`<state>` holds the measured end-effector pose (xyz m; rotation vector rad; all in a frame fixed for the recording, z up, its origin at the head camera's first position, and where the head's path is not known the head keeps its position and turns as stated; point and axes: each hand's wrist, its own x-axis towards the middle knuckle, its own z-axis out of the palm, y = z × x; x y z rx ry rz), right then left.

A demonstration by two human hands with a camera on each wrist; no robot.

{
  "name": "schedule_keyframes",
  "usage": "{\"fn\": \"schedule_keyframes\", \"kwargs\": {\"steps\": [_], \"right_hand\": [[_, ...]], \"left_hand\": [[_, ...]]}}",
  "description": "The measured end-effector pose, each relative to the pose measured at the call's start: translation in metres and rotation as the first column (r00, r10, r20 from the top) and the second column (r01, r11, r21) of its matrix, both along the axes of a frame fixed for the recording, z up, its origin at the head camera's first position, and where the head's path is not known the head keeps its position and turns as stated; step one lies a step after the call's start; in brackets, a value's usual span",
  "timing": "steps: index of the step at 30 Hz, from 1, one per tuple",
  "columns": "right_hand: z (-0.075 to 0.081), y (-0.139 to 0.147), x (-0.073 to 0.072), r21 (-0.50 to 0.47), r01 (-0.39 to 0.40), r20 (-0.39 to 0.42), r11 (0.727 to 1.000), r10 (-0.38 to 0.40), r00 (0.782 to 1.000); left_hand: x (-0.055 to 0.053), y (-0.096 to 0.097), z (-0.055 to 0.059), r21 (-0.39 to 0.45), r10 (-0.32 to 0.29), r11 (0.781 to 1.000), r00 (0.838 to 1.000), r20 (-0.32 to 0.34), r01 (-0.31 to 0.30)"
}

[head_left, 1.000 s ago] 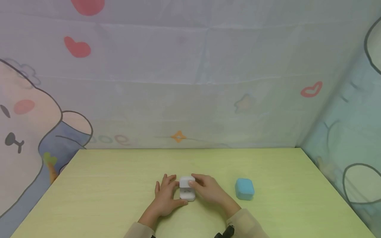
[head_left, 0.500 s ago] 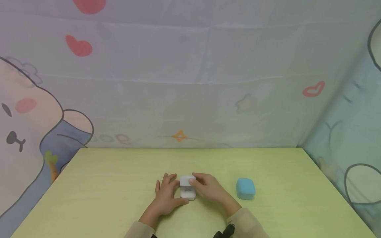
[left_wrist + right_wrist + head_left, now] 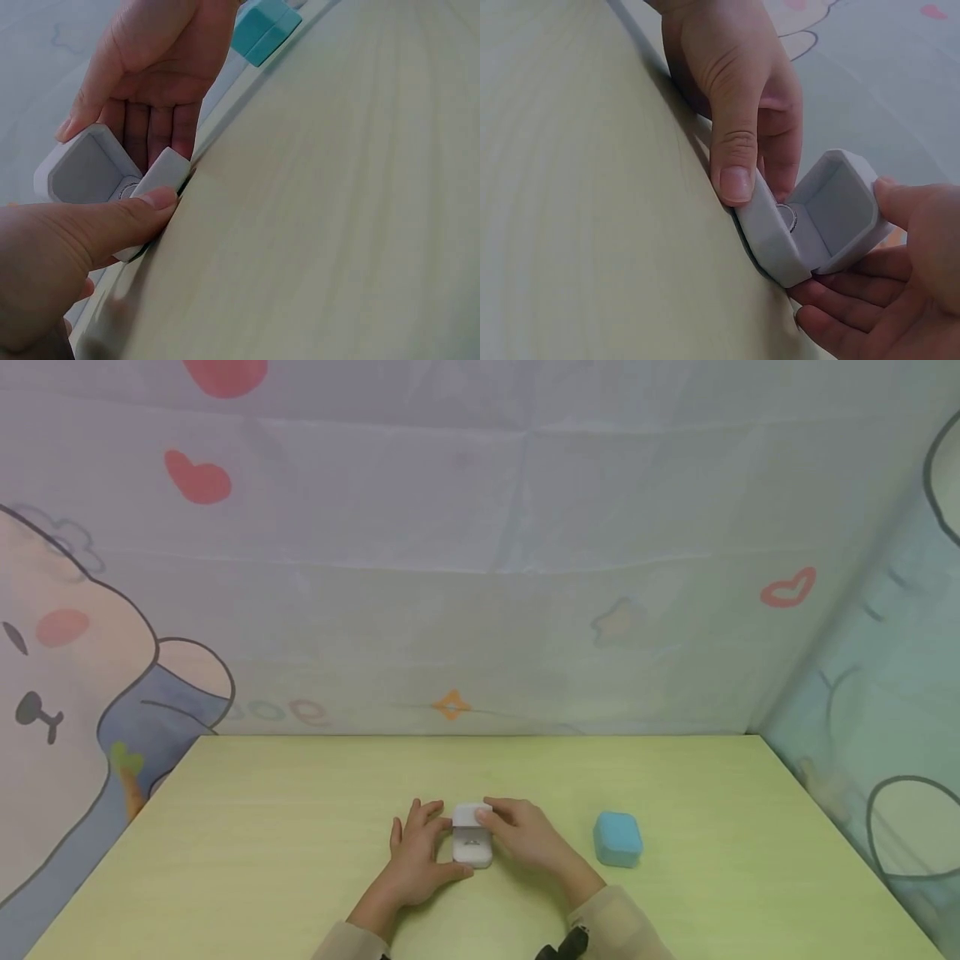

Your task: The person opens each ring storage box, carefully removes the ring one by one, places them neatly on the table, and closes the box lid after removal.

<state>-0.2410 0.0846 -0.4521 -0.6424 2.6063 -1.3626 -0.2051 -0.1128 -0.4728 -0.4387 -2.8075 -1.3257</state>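
A small white ring box (image 3: 472, 857) stands on the table with its lid raised, in the middle of the head view. Inside it a silver ring (image 3: 793, 218) is upright in its slot, partly hidden in both wrist views. My left hand (image 3: 414, 862) grips the base, thumb pressed on the front side and fingers behind. My right hand (image 3: 531, 838) pinches the tilted-back lid (image 3: 840, 199), thumb on its outer face. The box's underside edge meets the tabletop.
A light blue box (image 3: 618, 839) with rounded corners rests on the table to the right of my right hand. The pale yellow-green table (image 3: 262, 827) ends at a cloth backdrop (image 3: 375, 627) printed with cartoon figures.
The lid of the ring box has tipped farther back, and the ring inside shows more plainly. Both hands stay nearly in place.
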Motion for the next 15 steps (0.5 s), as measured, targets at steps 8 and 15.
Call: {"fn": "schedule_keyframes", "kwargs": {"steps": [8,15], "right_hand": [[0.0013,0.0011,-0.0014,-0.011,0.005,0.028,1.000,-0.004,1.000],[0.0008,0.0027,-0.0045,-0.040,0.003,0.054,0.999,-0.001,0.999]], "left_hand": [[-0.0014,0.0011,-0.0010,-0.004,0.006,1.000,1.000,-0.012,-0.006],[-0.0037,0.0030,-0.0016,-0.009,0.008,1.000,1.000,-0.005,-0.008]]}}
